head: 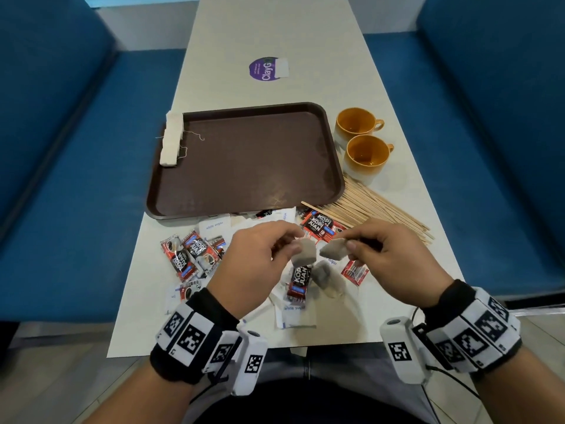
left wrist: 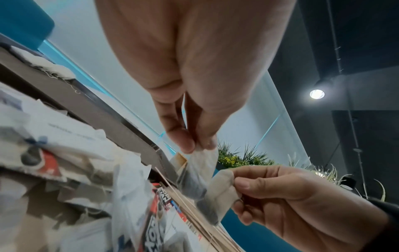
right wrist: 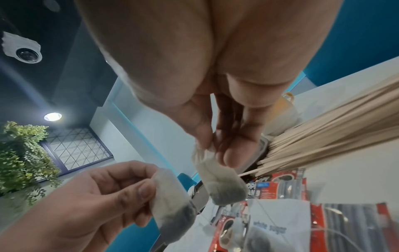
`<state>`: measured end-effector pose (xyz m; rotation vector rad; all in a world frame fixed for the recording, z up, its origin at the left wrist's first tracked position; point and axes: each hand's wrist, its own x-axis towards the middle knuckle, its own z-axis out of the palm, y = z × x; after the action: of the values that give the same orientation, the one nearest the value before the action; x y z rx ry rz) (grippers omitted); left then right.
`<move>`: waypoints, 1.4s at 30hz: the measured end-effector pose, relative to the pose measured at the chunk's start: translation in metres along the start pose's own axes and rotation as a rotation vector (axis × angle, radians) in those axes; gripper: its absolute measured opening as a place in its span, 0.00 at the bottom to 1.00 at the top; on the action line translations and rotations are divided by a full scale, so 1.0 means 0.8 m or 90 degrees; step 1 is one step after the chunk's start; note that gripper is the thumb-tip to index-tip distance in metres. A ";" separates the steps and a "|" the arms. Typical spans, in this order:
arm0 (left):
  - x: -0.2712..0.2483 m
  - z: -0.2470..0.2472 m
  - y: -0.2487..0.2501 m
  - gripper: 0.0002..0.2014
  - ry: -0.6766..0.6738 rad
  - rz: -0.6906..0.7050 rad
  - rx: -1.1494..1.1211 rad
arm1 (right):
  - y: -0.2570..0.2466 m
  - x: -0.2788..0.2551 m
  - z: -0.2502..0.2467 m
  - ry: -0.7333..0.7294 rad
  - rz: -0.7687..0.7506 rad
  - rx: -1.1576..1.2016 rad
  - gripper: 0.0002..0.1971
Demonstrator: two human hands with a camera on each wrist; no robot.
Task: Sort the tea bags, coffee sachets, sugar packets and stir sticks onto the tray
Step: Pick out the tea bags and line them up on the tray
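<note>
Both of my wrists hover above the near edge of the table (head: 305,32), each with a band of black and white markers. With my left hand (head: 256,264) I pinch one tea bag (head: 304,250) between the thumb and the first fingers; its top corner is in my fingertips and the bag hangs down. With my right hand (head: 388,255) I pinch a second tea bag (head: 333,248) in the same way, with the other fingers curled under. The two bags are just beside each other in the air, above the pile, and I cannot tell if they touch.

Under my hands lies a mixed pile: red and black coffee sachets (head: 189,255), white sugar packets (head: 293,316) and one more tea bag (head: 324,275) on the table top. A heap of wooden stir sticks (head: 376,209) lies to the right of the pile, touching the near right corner of the brown tray (head: 244,166).

On the tray, a row of tea bags (head: 171,142) leans against the far left rim, with thin strings lying loose beside it. All the rest of the tray floor is bare. Two orange cups (head: 363,142) stand just beside the right rim of the tray. Behind the tray the table top is open except for a round purple sticker (head: 264,70). Blue seats (head: 61,148) run along both long sides of the table.
</note>
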<state>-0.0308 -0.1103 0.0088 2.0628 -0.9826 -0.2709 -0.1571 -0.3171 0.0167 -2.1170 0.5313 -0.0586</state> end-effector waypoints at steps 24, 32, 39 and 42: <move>-0.029 -0.020 -0.016 0.13 -0.030 -0.054 0.033 | 0.007 -0.018 0.050 -0.109 0.095 -0.457 0.21; -0.030 -0.051 -0.008 0.06 0.180 -0.110 -0.094 | 0.006 -0.013 0.046 -0.096 0.114 -0.388 0.12; -0.029 -0.062 -0.019 0.07 0.167 -0.123 -0.150 | -0.003 -0.012 0.024 0.022 0.033 -0.042 0.09; -0.027 -0.046 -0.025 0.09 0.132 -0.121 -0.093 | -0.026 -0.010 0.015 0.063 -0.021 0.014 0.05</move>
<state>-0.0161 -0.0658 0.0140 2.0051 -0.6249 -0.2150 -0.1542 -0.2943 0.0274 -2.1088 0.5519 -0.1874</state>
